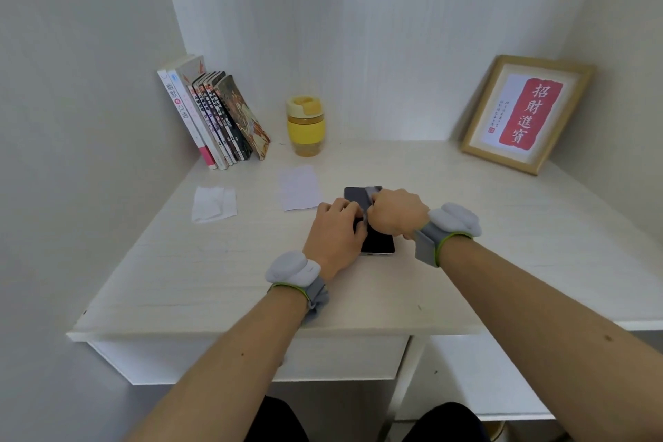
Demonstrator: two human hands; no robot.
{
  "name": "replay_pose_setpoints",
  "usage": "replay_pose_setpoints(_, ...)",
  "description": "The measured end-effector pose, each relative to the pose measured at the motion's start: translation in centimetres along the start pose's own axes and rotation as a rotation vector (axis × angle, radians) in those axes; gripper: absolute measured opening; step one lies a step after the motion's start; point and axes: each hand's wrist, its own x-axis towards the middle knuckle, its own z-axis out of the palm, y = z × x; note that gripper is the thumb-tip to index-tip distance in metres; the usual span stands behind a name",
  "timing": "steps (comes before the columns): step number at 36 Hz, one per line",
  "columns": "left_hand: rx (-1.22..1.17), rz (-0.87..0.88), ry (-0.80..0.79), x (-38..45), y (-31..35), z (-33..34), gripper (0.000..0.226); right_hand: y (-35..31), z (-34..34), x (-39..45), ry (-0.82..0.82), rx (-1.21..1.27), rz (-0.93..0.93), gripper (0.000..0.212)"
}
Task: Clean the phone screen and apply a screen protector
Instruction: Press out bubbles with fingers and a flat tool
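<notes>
Head view showed the phone point(376, 244) lying flat, screen up, on the white desk point(215, 280), near the middle and in front of the person. Its long axis ran away from the person, slightly slanted, the far end tipped a little to the left and the near end toward the desk's front edge. The left hand point(333, 237) was laid on the phone's left side, fingers curled over its edge, apparently bracing it; how firmly it was gripped could not be told. The right hand point(394, 212) was closed in a loose fist over the upper screen, fingers pinched on a greyish cloth or wipe point(369, 199) pressed against the glass. A white sheet point(299, 187) and an opened white packet point(213, 204) lay apart to the left. From here, the phone could be skidded or turned if the bracing were relaxed during a stroke; lint or smears might be left where the cloth was bunched, and dust would then be trapped under the protector.
</notes>
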Motion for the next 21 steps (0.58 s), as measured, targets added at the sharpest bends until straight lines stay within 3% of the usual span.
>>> replay_pose_setpoints(21,0.000,-0.005,-0.021,0.1,0.0,-0.1,0.018,-0.2,0.4,0.7,0.011,0.033,-0.006,0.026)
